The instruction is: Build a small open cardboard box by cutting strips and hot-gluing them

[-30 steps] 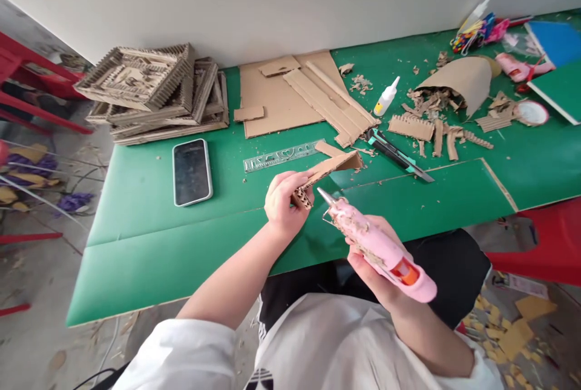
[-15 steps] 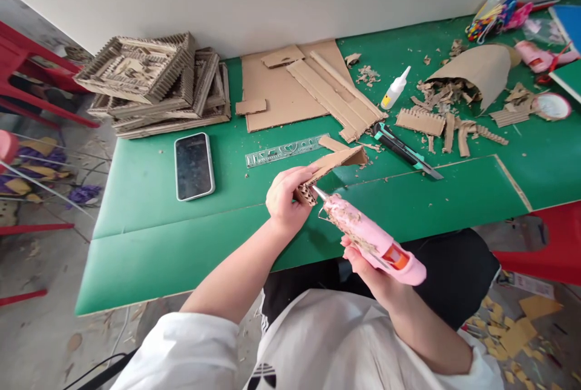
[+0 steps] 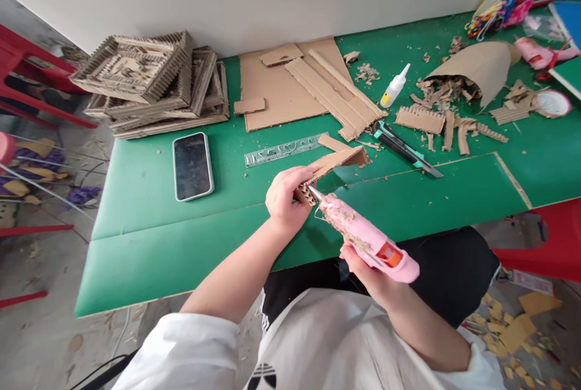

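Observation:
My left hand (image 3: 284, 199) is closed round the near end of a long corrugated cardboard strip (image 3: 338, 161), which slants up and to the right above the green table (image 3: 149, 238). My right hand (image 3: 363, 266) grips a pink hot glue gun (image 3: 365, 232) crusted with cardboard bits. The gun's metal nozzle touches the corrugated end of the strip, right beside my left fingers.
A phone (image 3: 192, 166) lies face up at the left, with a clear ruler (image 3: 284, 149) beside it. Behind are stacked cardboard frames (image 3: 149, 84), flat cardboard sheets (image 3: 295, 84), a glue bottle (image 3: 394, 87), a utility knife (image 3: 403, 149) and cardboard scraps (image 3: 447, 120). A red stool (image 3: 549, 238) stands at the right.
My right hand has brought the glue gun up and left until its nozzle met the end of the strip. My left hand has kept its hold.

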`<state>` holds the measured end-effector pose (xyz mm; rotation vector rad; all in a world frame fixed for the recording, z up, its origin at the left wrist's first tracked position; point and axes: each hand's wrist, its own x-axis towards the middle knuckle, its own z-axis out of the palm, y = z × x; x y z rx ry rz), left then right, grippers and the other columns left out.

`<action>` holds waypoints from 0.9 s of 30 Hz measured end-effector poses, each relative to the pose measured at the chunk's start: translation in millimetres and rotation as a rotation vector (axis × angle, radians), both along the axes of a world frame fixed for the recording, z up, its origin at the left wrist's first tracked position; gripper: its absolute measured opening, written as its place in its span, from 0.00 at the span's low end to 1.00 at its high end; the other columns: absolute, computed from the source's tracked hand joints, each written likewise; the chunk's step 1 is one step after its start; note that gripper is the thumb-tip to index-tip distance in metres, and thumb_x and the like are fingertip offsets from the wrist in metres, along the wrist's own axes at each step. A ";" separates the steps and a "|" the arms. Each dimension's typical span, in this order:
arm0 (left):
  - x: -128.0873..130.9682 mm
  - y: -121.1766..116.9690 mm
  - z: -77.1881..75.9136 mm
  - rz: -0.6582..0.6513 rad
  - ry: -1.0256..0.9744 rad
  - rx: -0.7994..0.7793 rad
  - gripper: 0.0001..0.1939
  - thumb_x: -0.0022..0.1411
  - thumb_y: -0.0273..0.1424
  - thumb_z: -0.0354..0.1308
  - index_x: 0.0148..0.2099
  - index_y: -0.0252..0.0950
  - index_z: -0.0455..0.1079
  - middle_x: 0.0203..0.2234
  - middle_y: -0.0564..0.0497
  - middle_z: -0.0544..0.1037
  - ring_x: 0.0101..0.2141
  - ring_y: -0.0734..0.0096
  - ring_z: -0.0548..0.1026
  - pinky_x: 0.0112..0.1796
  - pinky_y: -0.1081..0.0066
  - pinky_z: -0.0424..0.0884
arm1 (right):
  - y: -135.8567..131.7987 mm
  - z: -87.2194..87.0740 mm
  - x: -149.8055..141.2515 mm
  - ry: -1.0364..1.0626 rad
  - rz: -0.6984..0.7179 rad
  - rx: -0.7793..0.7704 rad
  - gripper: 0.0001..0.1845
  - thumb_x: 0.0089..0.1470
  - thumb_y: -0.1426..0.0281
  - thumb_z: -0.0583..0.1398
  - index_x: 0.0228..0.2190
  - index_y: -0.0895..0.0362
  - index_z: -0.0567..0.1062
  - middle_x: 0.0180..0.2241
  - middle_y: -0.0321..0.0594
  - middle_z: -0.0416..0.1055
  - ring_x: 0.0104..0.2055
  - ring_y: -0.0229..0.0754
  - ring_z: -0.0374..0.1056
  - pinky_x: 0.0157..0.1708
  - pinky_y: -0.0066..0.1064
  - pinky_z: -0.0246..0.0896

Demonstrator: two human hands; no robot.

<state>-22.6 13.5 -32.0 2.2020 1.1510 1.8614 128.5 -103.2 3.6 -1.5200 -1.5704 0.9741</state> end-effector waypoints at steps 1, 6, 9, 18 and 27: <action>0.1 -0.1 0.0 0.002 0.003 -0.001 0.11 0.60 0.24 0.57 0.45 0.39 0.64 0.35 0.51 0.80 0.37 0.71 0.79 0.37 0.70 0.78 | 0.0 0.2 0.0 -0.005 0.003 -0.007 0.14 0.55 0.64 0.57 0.20 0.53 0.64 0.19 0.33 0.64 0.22 0.35 0.63 0.26 0.28 0.63; 0.0 -0.6 1.0 -0.005 -0.002 -0.013 0.13 0.59 0.22 0.58 0.45 0.39 0.64 0.36 0.51 0.80 0.37 0.71 0.79 0.36 0.69 0.79 | 0.2 -1.4 -0.5 -0.007 -0.016 -0.007 0.15 0.54 0.65 0.57 0.19 0.53 0.64 0.18 0.32 0.63 0.22 0.36 0.63 0.27 0.29 0.63; -0.4 -0.8 1.3 -0.019 -0.003 -0.015 0.14 0.58 0.21 0.58 0.45 0.40 0.64 0.36 0.51 0.80 0.37 0.70 0.79 0.37 0.69 0.79 | 0.5 -1.4 -0.3 -0.017 -0.005 -0.013 0.16 0.54 0.64 0.56 0.18 0.53 0.62 0.18 0.33 0.64 0.23 0.37 0.64 0.28 0.30 0.63; -1.1 -0.3 -1.0 -0.024 -0.027 -0.026 0.14 0.58 0.22 0.58 0.45 0.39 0.64 0.36 0.51 0.80 0.37 0.70 0.79 0.37 0.69 0.78 | 0.0 4.2 -0.7 -0.005 -0.011 -0.032 0.16 0.55 0.63 0.57 0.18 0.54 0.66 0.17 0.32 0.63 0.20 0.35 0.62 0.24 0.29 0.60; -1.7 -0.8 0.0 -0.036 -0.042 -0.017 0.17 0.55 0.19 0.59 0.46 0.38 0.65 0.36 0.50 0.80 0.37 0.70 0.80 0.38 0.70 0.78 | 0.2 -9.6 -1.2 0.080 -0.054 0.060 0.18 0.55 0.63 0.56 0.17 0.54 0.65 0.16 0.33 0.62 0.21 0.36 0.62 0.26 0.31 0.61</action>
